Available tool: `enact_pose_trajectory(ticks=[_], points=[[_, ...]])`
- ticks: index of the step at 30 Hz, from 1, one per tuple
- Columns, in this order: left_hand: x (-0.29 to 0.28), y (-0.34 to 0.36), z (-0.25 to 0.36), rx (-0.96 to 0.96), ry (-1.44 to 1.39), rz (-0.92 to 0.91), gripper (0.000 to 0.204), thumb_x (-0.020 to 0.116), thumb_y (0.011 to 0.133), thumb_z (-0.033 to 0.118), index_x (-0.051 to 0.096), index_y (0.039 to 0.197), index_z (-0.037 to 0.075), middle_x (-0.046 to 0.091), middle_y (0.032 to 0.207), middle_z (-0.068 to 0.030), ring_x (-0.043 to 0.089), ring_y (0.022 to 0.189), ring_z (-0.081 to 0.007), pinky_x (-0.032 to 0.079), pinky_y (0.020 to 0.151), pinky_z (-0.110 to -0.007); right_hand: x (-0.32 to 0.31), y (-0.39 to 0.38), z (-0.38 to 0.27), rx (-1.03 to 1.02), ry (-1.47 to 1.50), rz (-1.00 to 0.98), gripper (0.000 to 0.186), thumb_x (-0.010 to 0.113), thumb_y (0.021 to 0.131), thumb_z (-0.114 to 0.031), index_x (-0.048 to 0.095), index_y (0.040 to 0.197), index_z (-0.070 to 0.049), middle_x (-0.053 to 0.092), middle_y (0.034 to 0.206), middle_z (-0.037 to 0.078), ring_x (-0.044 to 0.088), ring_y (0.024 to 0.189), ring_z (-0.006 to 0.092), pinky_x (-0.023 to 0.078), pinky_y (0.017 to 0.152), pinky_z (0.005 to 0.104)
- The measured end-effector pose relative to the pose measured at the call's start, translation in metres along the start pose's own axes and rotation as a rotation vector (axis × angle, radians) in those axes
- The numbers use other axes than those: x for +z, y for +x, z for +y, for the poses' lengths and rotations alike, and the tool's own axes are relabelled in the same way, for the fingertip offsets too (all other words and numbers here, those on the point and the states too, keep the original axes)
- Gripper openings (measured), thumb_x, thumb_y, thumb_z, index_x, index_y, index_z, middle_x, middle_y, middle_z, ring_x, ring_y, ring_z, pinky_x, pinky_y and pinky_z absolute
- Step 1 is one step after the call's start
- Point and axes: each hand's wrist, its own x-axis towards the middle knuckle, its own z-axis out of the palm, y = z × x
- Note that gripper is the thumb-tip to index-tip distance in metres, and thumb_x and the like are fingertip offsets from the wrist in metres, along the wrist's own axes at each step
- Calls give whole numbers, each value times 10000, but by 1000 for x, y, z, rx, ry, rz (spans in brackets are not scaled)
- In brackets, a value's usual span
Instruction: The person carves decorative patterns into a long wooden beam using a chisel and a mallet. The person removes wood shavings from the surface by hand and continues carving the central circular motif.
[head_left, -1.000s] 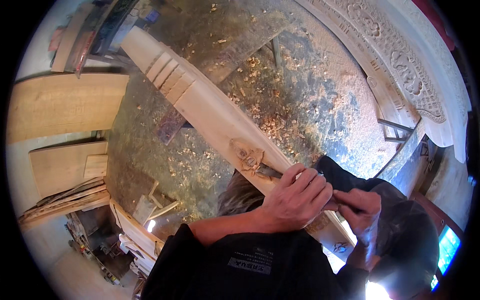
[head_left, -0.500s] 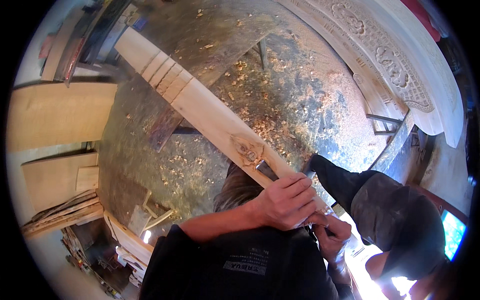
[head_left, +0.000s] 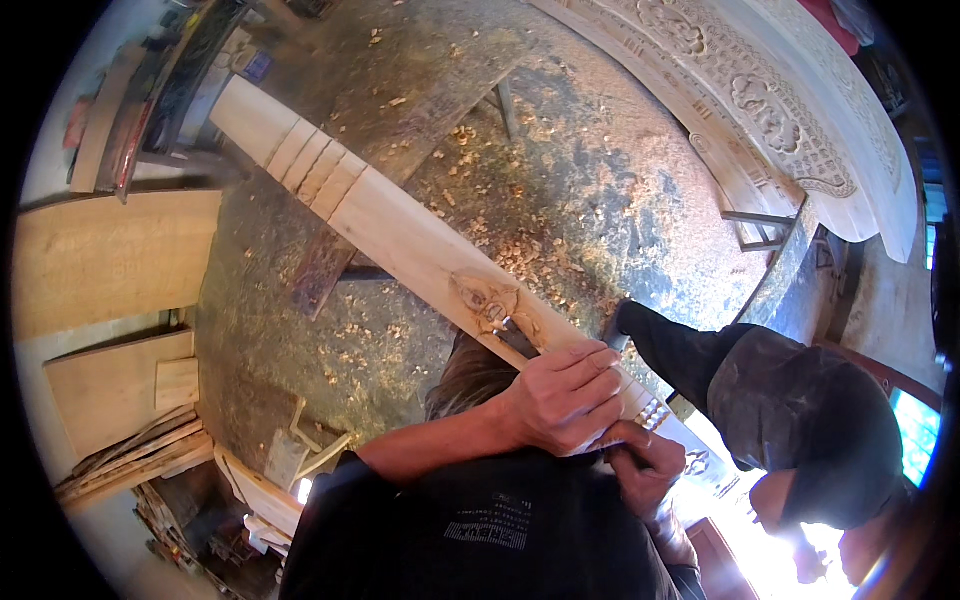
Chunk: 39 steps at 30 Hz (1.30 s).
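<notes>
A long pale plank (head_left: 400, 226) slants from upper left to beneath the hands. The left hand (head_left: 567, 396) curls around a chisel (head_left: 521, 338); the right hand (head_left: 647, 465), its fingers seemingly closed at the handle end, has come nearer beneath the left, suggesting a changed cutting angle. The blade lies at a carved motif (head_left: 477, 294). No container can be made out.

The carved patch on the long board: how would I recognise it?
Find the long pale board slanting down from upper left. Just beyond the person's left hand lies the carved patch, its rounded brownish relief unlike the straight grooves toward the board's far end.
</notes>
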Motion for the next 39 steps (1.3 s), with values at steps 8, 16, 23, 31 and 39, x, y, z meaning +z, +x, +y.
enact_pose_trajectory(ticks=[8, 16, 23, 31, 39], points=[[-46, -11, 15, 31, 191, 8, 455, 750, 968, 475, 739, 1076, 33, 749, 1253, -157, 732, 1196, -363, 554, 1098, -526, -17, -2, 27, 291, 223, 537, 364, 633, 954, -62, 721, 1276, 83, 687, 732, 76, 563, 519, 82, 415, 472, 220], [-39, -42, 20, 11, 26, -92, 525, 756, 963, 536, 724, 1167, 53, 768, 1053, -160, 776, 1053, -342, 633, 963, -475, -33, -3, 43, 119, -51, 414, 376, 747, 818, -12, 769, 1188, 54, 752, 786, 125, 672, 603, 167, 522, 560, 300], [-44, -7, 16, 116, 175, -43, 495, 761, 981, 491, 746, 1205, 50, 651, 838, 9, 608, 667, -129, 452, 607, -272, -23, -8, 13, -136, -133, -12, 377, 787, 810, -18, 809, 1182, -73, 720, 746, 151, 730, 645, 297, 541, 598, 368], [-50, -26, -1, -18, 419, -37, 446, 778, 973, 431, 766, 1250, 82, 578, 727, 63, 538, 608, -135, 428, 586, -308, -17, -9, 13, -105, -118, -68, 409, 761, 827, -5, 805, 1225, -86, 779, 863, 170, 774, 720, 289, 582, 658, 352], [-49, -32, -5, -34, 423, 4, 415, 840, 906, 392, 778, 1204, 110, 577, 737, 75, 540, 630, -132, 409, 592, -312, -13, -7, 4, -7, -49, -120, 436, 738, 849, 8, 796, 1272, -82, 808, 944, 182, 806, 802, 271, 614, 741, 330]])
